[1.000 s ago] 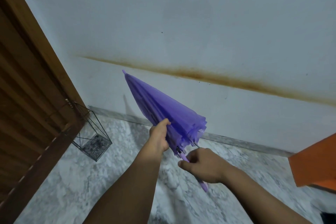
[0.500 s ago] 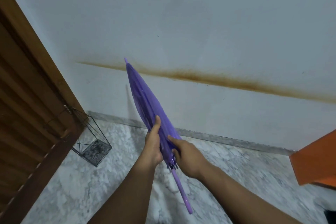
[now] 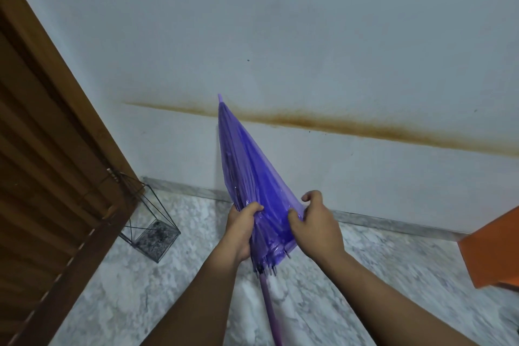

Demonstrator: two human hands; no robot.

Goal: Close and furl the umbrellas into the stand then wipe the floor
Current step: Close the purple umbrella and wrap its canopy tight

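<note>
Before white wall, both hands (left, right) pinch purple umbrella.

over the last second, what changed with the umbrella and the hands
The purple umbrella swung from leaning left to nearly upright, tip at the wall stain. The right hand left the handle and now pinches the canopy's right edge; the left hand slid round to grip its left side. The canopy, squeezed slim half a second ago, has fanned out again. The wire stand stayed by the door.
</note>
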